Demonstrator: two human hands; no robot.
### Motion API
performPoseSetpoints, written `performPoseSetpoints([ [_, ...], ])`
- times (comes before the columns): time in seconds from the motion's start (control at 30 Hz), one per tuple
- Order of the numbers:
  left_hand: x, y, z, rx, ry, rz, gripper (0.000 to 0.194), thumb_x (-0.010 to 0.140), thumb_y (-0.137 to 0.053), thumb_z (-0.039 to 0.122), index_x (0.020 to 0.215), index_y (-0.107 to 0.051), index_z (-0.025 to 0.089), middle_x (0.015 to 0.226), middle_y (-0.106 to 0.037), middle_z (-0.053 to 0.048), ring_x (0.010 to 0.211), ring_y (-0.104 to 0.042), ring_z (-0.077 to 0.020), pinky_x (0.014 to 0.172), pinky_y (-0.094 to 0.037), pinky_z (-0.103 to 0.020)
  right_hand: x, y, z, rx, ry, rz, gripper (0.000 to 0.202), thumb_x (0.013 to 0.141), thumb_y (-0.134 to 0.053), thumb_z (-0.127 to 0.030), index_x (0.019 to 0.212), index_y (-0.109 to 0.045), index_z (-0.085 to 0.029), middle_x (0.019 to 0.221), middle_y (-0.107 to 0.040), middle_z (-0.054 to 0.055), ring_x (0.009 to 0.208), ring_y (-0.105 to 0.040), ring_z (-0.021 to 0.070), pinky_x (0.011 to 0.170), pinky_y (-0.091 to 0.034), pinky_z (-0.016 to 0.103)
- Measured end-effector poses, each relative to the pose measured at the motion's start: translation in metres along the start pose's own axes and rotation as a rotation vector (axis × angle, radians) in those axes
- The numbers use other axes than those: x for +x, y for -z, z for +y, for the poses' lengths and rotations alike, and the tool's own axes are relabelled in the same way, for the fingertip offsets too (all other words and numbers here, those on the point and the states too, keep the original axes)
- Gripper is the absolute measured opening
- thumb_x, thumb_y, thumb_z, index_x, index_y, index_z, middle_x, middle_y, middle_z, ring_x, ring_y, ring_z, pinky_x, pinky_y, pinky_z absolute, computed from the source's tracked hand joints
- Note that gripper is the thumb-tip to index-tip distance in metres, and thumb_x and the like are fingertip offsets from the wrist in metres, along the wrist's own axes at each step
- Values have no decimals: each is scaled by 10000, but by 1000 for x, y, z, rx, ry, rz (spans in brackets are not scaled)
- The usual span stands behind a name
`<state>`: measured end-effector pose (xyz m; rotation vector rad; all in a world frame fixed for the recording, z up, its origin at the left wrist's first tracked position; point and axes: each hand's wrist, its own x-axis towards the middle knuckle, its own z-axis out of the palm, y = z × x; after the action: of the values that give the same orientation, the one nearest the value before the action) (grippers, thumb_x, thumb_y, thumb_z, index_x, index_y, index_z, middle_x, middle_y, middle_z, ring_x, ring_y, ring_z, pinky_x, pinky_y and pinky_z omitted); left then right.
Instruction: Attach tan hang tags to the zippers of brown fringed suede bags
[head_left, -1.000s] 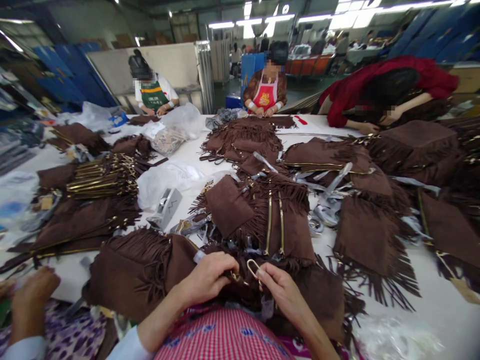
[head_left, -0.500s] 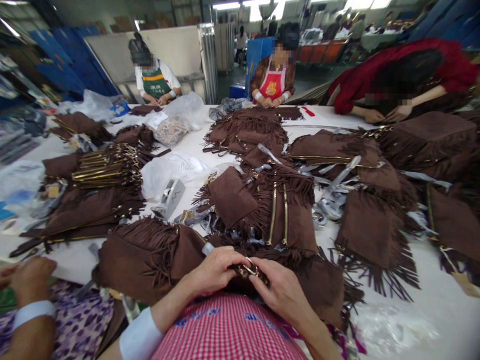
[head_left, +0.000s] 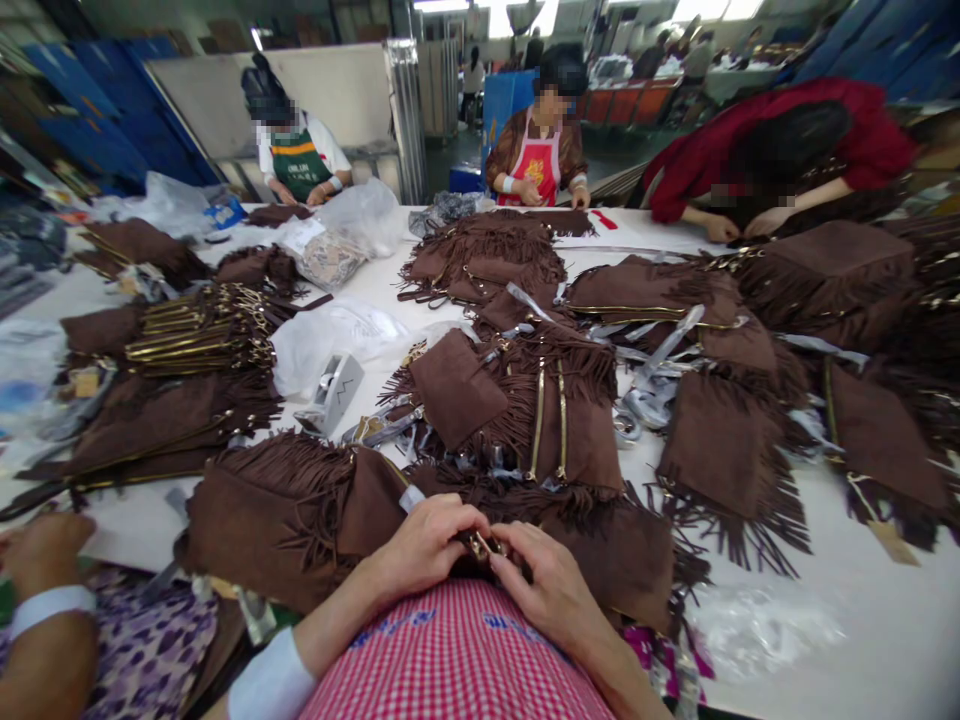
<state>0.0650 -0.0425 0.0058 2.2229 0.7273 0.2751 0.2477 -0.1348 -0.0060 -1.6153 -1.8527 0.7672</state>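
Note:
Close against the checked apron, my left hand and my right hand meet with fingers pinched on small gold-coloured metal hardware joined to something brown. Fingers hide much of this hardware. A brown fringed bag lies beside my left forearm, and another brown bag lies beyond my right hand. Just ahead, a brown pouch rests by a bag with two gold zippers.
Piles of brown fringed bags cover the white table. A grey-white dispenser stands left of centre. A co-worker's arm is at lower left; three people work across the table. Clear plastic lies at right.
The view has shifted slightly, so the table contents sit further left. My fingers have moved slightly around the metal hardware. The middle co-worker's hands have moved apart.

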Motion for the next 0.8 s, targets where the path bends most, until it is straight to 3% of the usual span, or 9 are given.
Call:
performPoseSetpoints([
  [0.33,1,-2,-2,-8,-10,-6,224,808,-563,35,954,-659,174,854,-647,-23,837,-566,-162,754,-406,-255,2,-9,1,141,-88,100,137,841,-541,-225,884,-671,-207,767,-703,17,677,-633,167,653,-454,266],
  [0.6,-1,-4,-1,-48,-17,-3,260,841,-544,59,1003,-685,205,840,-662,-19,809,-558,-157,722,-401,-252,3,-16,1,170,-202,121,67,751,-547,-189,761,-610,-209,638,-623,-19,603,-585,159,588,-422,257],
  [0.8,-5,-6,-5,-77,11,33,247,833,-532,51,982,-680,181,871,-669,-34,832,-572,-160,745,-422,-258,-2,-15,5,137,-47,-16,235,918,-471,-223,1110,-605,-201,1037,-718,66,935,-657,207,829,-484,323],
])
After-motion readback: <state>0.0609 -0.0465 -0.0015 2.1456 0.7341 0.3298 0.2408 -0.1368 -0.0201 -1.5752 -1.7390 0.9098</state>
